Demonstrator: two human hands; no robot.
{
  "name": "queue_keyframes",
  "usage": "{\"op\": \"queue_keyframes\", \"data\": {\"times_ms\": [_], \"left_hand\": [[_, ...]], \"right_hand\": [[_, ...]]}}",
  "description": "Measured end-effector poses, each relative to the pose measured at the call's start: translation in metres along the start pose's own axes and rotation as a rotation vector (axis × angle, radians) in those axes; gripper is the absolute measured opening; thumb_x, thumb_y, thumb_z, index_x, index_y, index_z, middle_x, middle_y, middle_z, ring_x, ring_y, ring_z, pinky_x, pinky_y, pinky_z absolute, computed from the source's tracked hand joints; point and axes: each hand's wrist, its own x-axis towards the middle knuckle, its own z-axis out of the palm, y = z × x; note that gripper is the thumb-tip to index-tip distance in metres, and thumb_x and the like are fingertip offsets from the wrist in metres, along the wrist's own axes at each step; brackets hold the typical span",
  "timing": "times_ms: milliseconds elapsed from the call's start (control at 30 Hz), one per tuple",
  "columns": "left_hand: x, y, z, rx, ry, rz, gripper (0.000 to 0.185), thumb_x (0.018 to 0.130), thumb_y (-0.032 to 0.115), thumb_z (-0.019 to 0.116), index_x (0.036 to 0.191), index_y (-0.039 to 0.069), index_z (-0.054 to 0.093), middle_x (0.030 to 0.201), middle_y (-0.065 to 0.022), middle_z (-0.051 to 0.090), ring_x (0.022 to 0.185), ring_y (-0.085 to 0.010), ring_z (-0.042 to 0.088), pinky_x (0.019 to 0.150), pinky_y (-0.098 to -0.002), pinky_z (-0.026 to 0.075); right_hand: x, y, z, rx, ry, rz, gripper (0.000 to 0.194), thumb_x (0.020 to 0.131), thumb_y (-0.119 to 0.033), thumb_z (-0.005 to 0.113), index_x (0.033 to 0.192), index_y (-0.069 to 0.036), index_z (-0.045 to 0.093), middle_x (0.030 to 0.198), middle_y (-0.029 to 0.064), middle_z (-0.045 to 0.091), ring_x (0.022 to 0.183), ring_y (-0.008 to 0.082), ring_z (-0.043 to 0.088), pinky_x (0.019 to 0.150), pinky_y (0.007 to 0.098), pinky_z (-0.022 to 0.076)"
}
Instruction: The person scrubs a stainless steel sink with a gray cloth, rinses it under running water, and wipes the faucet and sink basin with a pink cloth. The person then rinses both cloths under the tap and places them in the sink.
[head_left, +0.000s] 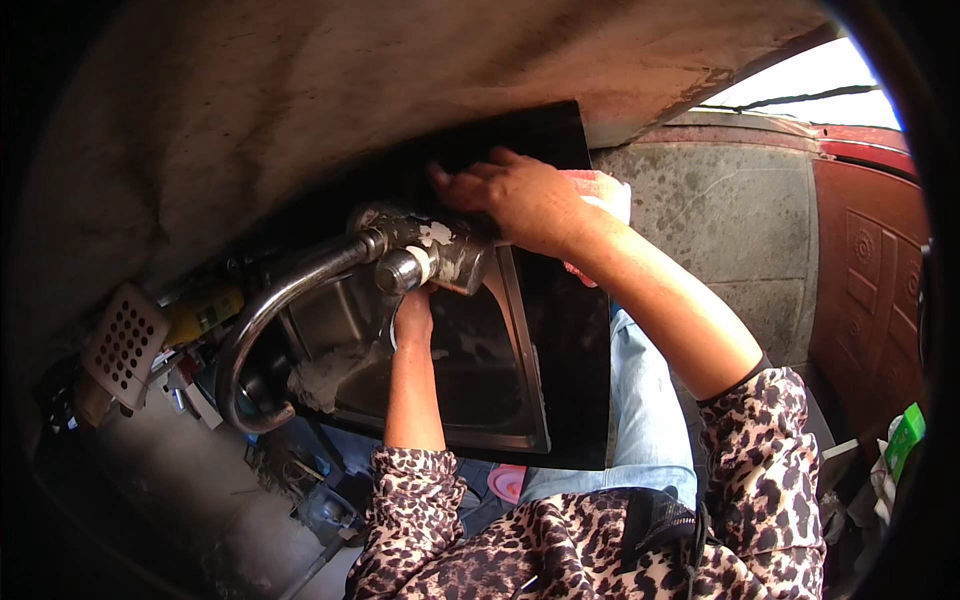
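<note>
A worn metal faucet (469, 259) with peeling patches and a curved spout (259, 330) rises in front of a stainless steel sink (534, 397). My left hand (412, 322) reaches over the basin, its fingers hidden behind the faucet body. A thin pale curved edge shows beside that hand; what it belongs to is unclear. My right hand (525, 199) is over the right end of the faucet, fingers spread and blurred above the dark counter. Its thumb side is partly hidden.
A black countertop (574, 360) surrounds the sink beneath a stained wall (337, 97). A pink and white cloth (611, 195) lies by my right wrist. At left are a perforated plastic holder (124, 337) and a yellow container (202, 311). A reddish door (862, 277) stands at right.
</note>
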Motion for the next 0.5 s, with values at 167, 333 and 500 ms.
{"op": "queue_keyframes", "data": {"times_ms": [167, 333, 500], "left_hand": [[0.024, 0.004, 0.002, -0.118, -0.105, -0.113, 0.011, 0.099, 0.015, 0.054, 0.106, 0.009, 0.061, 0.092, 0.0000, 0.060, 0.075, -0.0113, 0.053, 0.067, -0.0276, 0.043], [0.043, 0.008, 0.004, -0.109, -0.159, -0.142, 0.015, 0.099, 0.013, 0.052, 0.111, 0.009, 0.060, 0.092, -0.0004, 0.061, 0.071, -0.0102, 0.053, 0.061, -0.0263, 0.042], [0.042, 0.010, 0.012, -0.047, -0.138, -0.126, 0.020, 0.099, 0.010, 0.050, 0.117, 0.008, 0.058, 0.092, -0.0009, 0.062, 0.067, -0.0090, 0.053, 0.056, -0.0250, 0.040]], "right_hand": [[0.010, 0.005, 0.004, 0.215, -0.231, -0.015, 0.049, 0.081, -0.007, 0.063, 0.128, -0.019, 0.063, 0.108, 0.0034, 0.073, 0.107, 0.0268, 0.063, 0.088, 0.0383, 0.0538], [0.027, 0.007, 0.001, 0.373, -0.313, 0.066, 0.057, 0.075, -0.010, 0.068, 0.131, -0.018, 0.061, 0.109, 0.0051, 0.074, 0.101, 0.0274, 0.067, 0.088, 0.0380, 0.0533], [0.037, 0.001, -0.004, 0.441, -0.401, 0.097, 0.053, 0.079, -0.011, 0.066, 0.132, -0.016, 0.060, 0.109, 0.0081, 0.073, 0.105, 0.0286, 0.067, 0.088, 0.0387, 0.0534]]}}
